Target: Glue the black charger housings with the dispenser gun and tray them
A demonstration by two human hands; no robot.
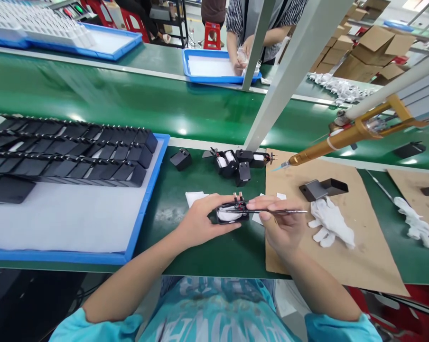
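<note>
My left hand (200,221) is closed around a small black plug adapter housing (219,219), its open side facing up. White padding-like material and some red wire show inside it, and two metal prongs stick out at its far edge. Held in my right hand (284,225) is a slim dark metal tool, seemingly tweezers (271,211), lying almost level with one end over the housing. The fingertips of that hand are close to the housing's right side. White paper pieces (195,197) lie beneath and beside the hands.
Several open adapters (228,161) lie beyond my hands. A blue-rimmed tray (143,209) of black adapters stands left. At right, a gold dispenser (328,145) hangs over cardboard (364,242) with black casings (314,190) and a white glove (330,221). Across the belt (129,99), a person handles something.
</note>
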